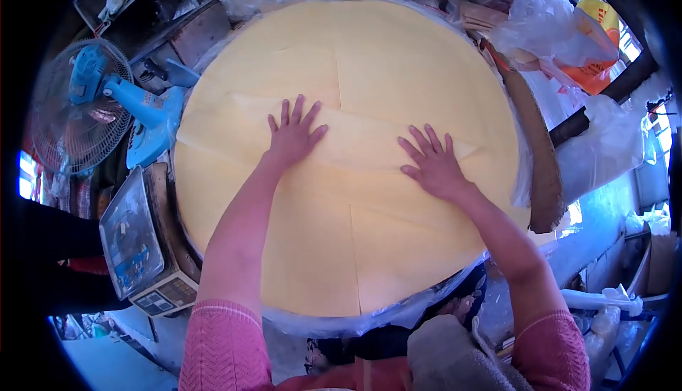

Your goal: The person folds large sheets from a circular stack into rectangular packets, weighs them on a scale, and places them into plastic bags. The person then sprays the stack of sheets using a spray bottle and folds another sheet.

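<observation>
A large round pale-yellow sheet [305, 263] covers most of the work surface in front of me, with straight seams or edges running across it and a raised fold across its middle. My left hand [293, 137] lies flat on the sheet left of centre, its fingers spread. To the right of centre, my right hand [437, 166] also rests palm down on the sheet with fingers apart. Neither hand grips anything. Clear plastic [320, 326] shows beneath the sheet along the near edge. What the sheet is made of I cannot tell.
A blue fan [149, 110] stands at the left edge, beside a digital scale [167, 295] with a metal pan. Brown cardboard [536, 156] borders the right side. Clear plastic bags [547, 25] and an orange-yellow bag [597, 43] are at the upper right. A grey cloth [455, 355] is near my body.
</observation>
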